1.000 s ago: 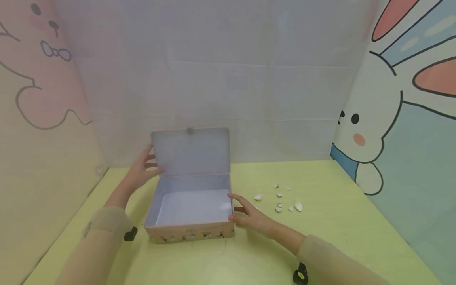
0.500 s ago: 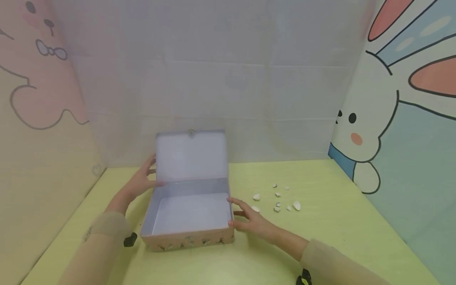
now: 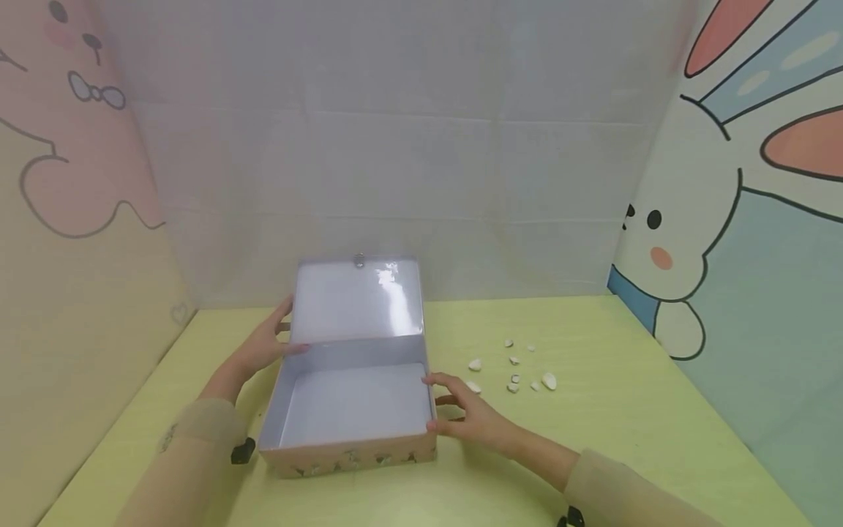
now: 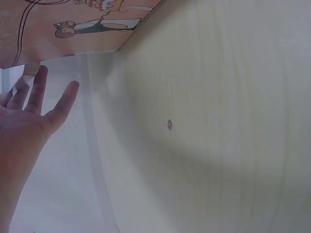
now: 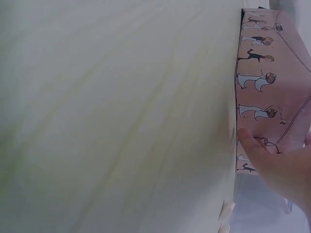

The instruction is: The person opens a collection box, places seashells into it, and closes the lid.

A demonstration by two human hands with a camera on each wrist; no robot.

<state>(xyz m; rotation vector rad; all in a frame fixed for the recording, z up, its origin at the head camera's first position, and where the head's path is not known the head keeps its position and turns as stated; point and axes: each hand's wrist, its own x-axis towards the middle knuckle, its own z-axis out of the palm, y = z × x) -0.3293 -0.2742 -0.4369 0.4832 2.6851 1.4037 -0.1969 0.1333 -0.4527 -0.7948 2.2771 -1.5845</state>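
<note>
Head: box (image 3: 358,455) has slid toward 6 o'clock over the last second; reads as repositioning, lid (image 3: 342,304) up. Left hand (image 3: 260,347): thumb hooked over its left edge, fingers spread; box at 4 o'clock. Right hand (image 3: 481,422) grips its right side, box at 9.

Left wrist: box at hand's 1 o'clock.

Right wrist: thumb on box, 12 o'clock.

Readable text: none in any view.
Box (image 3: 349,457): between the left hand (image 3: 263,345) and right hand (image 3: 477,416); printed figures and thin curving lines, no wording legible.
Left sleeve (image 3: 209,419): small mark (image 3: 167,438) behind the left hand, too small to read.
Left wall (image 3: 92,351): outlined heart (image 3: 179,314), left of the left hand.
</note>
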